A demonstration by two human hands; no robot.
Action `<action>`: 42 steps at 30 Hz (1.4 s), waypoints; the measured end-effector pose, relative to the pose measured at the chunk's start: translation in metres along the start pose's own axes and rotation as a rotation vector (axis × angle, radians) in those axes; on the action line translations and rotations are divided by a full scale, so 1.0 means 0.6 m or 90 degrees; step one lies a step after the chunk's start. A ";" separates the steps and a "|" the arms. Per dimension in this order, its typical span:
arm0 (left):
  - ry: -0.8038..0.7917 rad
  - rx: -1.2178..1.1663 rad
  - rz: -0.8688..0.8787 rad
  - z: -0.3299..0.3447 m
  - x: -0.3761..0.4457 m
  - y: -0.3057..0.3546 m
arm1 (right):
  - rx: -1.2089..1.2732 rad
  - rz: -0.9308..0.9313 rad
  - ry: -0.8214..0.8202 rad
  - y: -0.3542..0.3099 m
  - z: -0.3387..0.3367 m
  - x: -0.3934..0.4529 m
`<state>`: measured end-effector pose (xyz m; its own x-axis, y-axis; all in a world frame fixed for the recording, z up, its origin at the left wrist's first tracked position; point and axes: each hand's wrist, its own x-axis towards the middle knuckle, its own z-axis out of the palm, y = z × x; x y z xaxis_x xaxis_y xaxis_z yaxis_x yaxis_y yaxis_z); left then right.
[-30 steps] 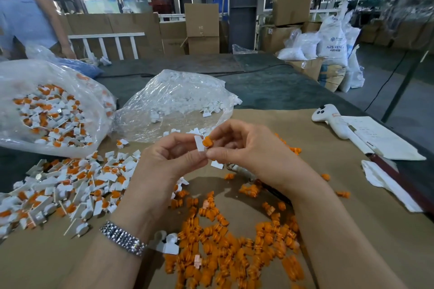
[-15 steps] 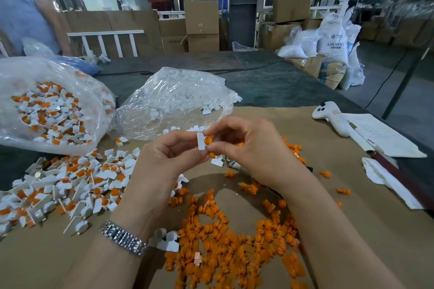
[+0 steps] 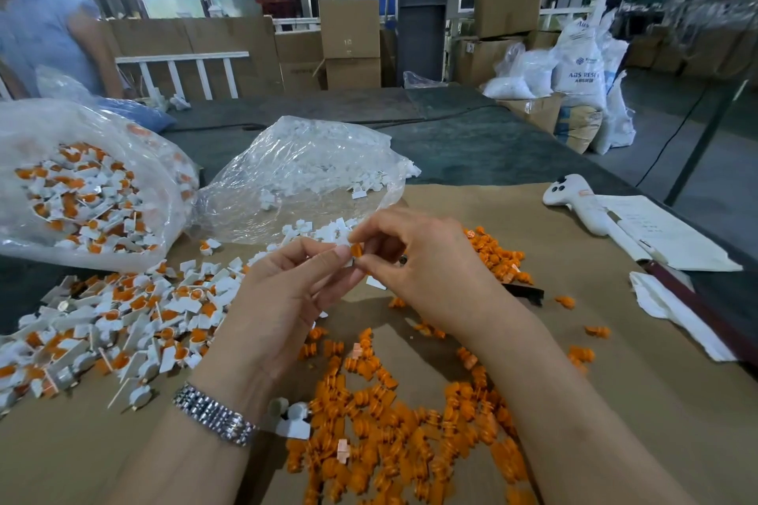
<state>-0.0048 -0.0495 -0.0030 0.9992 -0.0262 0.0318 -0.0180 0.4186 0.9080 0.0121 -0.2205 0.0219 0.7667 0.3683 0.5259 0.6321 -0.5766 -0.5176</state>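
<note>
My left hand [image 3: 283, 299] pinches a small white plastic piece [image 3: 343, 251] between thumb and fingers above the cardboard-covered table [image 3: 615, 402]. My right hand [image 3: 426, 271] pinches an orange plug [image 3: 357, 249] against that white piece. A loose heap of orange plugs [image 3: 389, 430] lies below my hands. To the left spreads a pile of white pieces with orange plugs in them [image 3: 123, 320]. Bare white pieces [image 3: 311, 230] spill from a clear bag [image 3: 295, 172] just behind my hands.
A big clear bag of white-and-orange pieces [image 3: 82, 193] stands at the left. A white handheld controller [image 3: 574, 201], papers [image 3: 664, 234] and a dark red strip [image 3: 705, 312] lie at the right. A person in a blue shirt [image 3: 45, 33] stands far left. Boxes and sacks fill the background.
Both hands have stayed together at the same spot, still working the orange plug against the white piece. My fingers shifted slightly; the plug sits closer in.
</note>
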 end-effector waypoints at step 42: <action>0.102 0.006 0.009 -0.014 0.005 0.005 | -0.238 0.342 -0.261 0.044 -0.035 -0.007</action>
<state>-0.0016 -0.0408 -0.0035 0.9919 0.1250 -0.0214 -0.0319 0.4090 0.9120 0.0233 -0.2525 0.0203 0.9839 0.1674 -0.0624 0.1378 -0.9335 -0.3309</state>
